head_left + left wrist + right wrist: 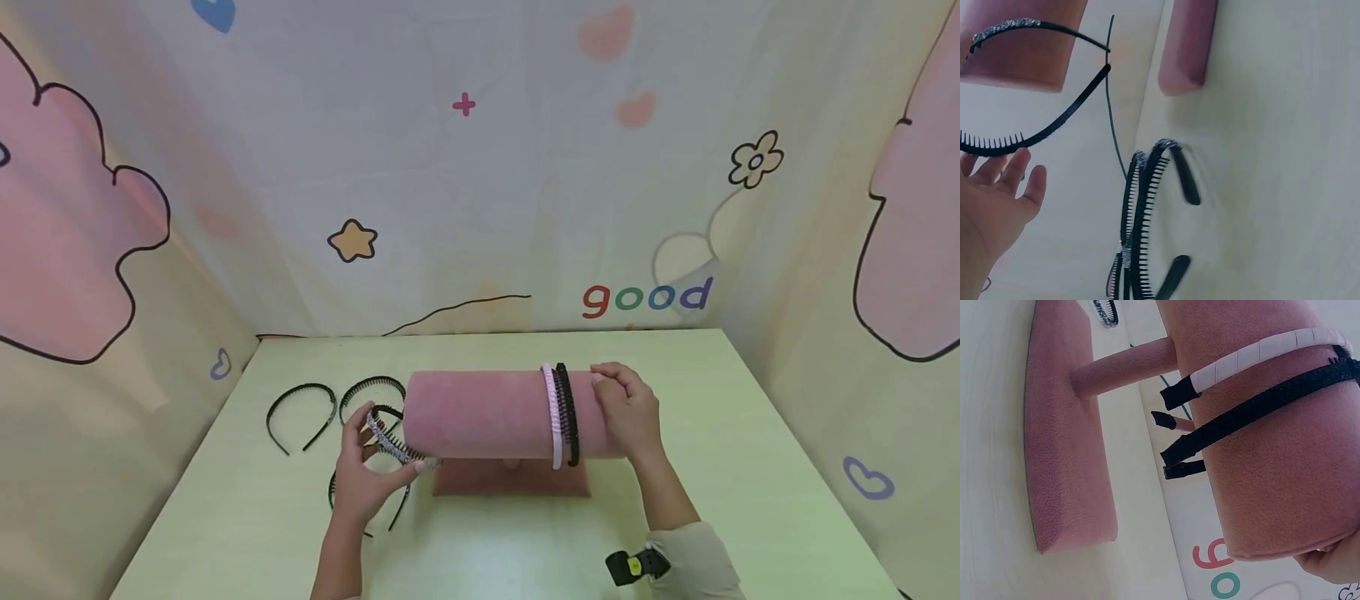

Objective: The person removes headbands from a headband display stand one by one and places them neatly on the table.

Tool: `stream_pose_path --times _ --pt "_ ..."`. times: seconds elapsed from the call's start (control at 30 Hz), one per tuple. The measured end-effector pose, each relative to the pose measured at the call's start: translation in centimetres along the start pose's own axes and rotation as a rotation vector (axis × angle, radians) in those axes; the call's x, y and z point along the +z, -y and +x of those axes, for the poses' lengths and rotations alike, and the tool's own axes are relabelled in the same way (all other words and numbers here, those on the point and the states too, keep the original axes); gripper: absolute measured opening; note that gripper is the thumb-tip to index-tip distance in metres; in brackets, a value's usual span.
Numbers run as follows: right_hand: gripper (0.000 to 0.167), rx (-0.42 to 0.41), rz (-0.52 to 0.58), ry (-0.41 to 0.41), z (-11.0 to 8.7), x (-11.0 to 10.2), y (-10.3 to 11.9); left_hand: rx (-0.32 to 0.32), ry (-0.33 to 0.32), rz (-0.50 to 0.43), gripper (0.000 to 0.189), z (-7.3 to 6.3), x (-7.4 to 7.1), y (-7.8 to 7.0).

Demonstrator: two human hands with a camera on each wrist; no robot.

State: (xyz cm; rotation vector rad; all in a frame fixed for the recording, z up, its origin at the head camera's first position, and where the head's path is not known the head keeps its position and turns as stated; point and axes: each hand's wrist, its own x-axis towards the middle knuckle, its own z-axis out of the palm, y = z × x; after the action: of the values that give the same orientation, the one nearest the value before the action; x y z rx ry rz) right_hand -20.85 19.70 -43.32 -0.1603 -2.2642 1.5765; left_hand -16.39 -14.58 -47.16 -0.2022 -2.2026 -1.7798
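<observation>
A pink velvet headband stand (480, 417) has a horizontal roll on a post and a flat base (513, 479). Around the roll's right part sit a light pink headband (556, 417) and a black headband (1260, 409), side by side. My right hand (630, 412) grips the roll's right end, thumb on the front; its other fingers are partly hidden. At the left end, my left hand (363, 483) holds a black toothed headband with silver glitter (392, 442) between thumb and fingers. That headband's open ends point toward the roll in the left wrist view.
A black headband (302, 387) lies on the table's left side. Closer to the stand lie another toothed headband (375, 380) and a headband (401, 508) partly hidden behind my left hand. A printed curtain (480, 183) borders the table (750, 517).
</observation>
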Motion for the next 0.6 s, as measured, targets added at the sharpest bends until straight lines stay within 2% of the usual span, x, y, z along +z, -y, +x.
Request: stream_pose_path --times 0.13,0.43,0.6 --pt "0.023 -0.006 0.005 -0.005 0.1 -0.1 -0.2 0.024 -0.095 0.015 0.095 -1.0 0.7 0.1" --pt "0.022 -0.016 0.006 -0.001 0.3 0.0 -0.2 0.094 -0.237 0.082 0.097 -2.2 1.1 0.1" --pt "0.022 0.002 0.014 0.007 0.1 -0.1 -0.2 0.075 -0.280 0.102 0.098 -2.8 0.8 0.5"
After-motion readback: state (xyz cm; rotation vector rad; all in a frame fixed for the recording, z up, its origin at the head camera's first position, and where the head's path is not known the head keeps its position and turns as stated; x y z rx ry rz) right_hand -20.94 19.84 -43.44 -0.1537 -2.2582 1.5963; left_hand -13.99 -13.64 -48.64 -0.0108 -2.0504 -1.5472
